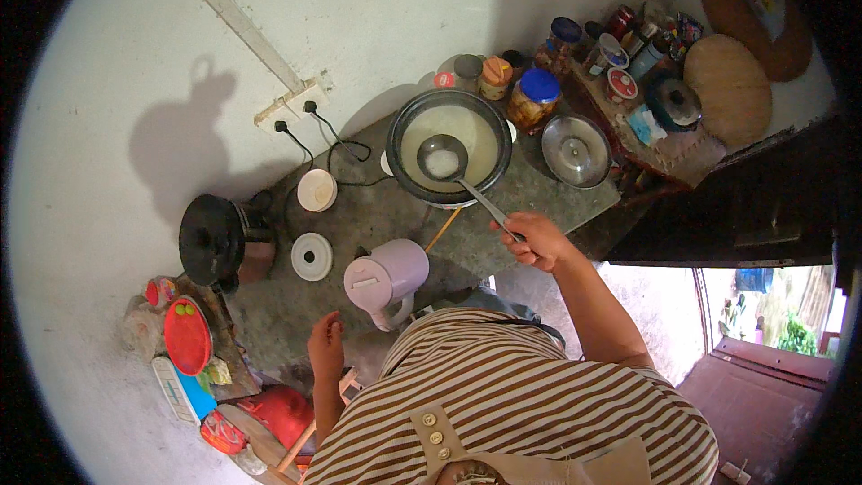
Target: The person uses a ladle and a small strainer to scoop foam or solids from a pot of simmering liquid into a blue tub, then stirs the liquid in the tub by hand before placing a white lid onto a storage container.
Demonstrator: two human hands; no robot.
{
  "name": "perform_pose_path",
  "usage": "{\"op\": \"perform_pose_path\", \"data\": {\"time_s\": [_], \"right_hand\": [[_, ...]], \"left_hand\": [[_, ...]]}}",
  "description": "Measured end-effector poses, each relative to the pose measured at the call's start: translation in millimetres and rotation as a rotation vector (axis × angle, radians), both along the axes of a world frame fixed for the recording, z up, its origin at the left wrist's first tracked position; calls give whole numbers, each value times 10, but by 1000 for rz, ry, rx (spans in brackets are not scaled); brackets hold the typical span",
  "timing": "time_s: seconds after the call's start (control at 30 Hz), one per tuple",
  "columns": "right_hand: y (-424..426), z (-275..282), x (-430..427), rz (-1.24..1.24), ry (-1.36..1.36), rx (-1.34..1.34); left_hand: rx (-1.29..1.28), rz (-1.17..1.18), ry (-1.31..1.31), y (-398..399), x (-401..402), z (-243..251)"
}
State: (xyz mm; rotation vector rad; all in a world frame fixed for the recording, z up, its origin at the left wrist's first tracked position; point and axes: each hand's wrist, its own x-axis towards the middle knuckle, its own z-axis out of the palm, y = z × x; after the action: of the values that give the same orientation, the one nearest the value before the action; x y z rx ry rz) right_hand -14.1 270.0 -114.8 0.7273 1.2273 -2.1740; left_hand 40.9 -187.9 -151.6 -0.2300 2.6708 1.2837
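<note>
My right hand grips the handle of a metal ladle, whose bowl holds some whitish liquid above the pot. Under it, a round electric cooker pot with a dark rim holds pale, cloudy liquid. My left hand holds nothing near the counter's front edge, its fingers loosely bent. A pale pink kettle lies between my hands, nearer the left, with its lid closed. One end of a thin wooden stick shows between kettle and cooker. A white round lid rests left of the kettle.
Behind the cooker stand a blue-lidded jar and an orange-lidded jar. A metal lid is at right, beside a crowded shelf. A white bowl, a black-lidded pot and plugged cables are at left.
</note>
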Motion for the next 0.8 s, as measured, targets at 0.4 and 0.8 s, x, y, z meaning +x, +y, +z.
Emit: {"op": "perform_pose_path", "data": {"time_s": [0.4, 0.8], "right_hand": [[-103, -132, 8, -77, 1, -37], [-233, 443, 1122, -192, 121, 27]], "left_hand": [[-9, -8, -14, -61, 102, -10], [64, -351, 180, 507, -436, 616]]}}
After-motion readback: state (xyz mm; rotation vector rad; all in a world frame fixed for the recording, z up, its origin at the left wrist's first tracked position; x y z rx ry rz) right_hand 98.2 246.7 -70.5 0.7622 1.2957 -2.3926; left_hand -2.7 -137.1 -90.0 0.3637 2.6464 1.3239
